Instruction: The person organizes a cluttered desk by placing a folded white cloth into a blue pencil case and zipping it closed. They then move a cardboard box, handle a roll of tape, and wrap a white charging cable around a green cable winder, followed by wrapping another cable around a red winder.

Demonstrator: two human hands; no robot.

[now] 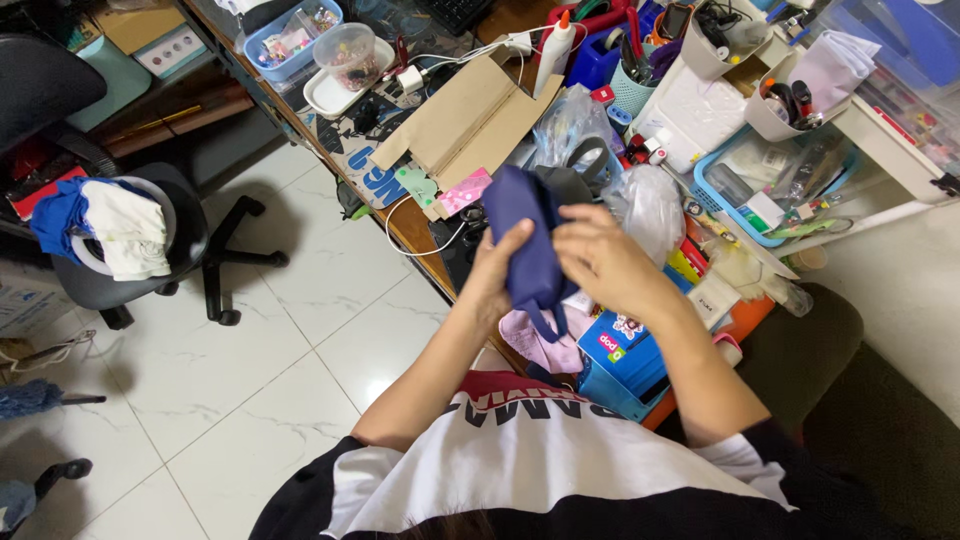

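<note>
A dark blue folded cloth pouch [530,240] is held up in front of my chest, above the edge of a cluttered desk [405,225]. My left hand [495,270] grips its left side, thumb pressed on the fabric. My right hand [595,255] holds its right side with the fingers curled over it. A strap of the pouch hangs down below my hands. Under it lies a pink cloth [545,345] and a blue box [625,360] on my lap side of the desk.
The desk carries a cardboard piece [470,120], a glue bottle [555,50], clear plastic bags [650,205], blue baskets [760,185], a pen cup [632,85] and cables. A black office chair [140,240] with clothes stands on the white tile floor at left.
</note>
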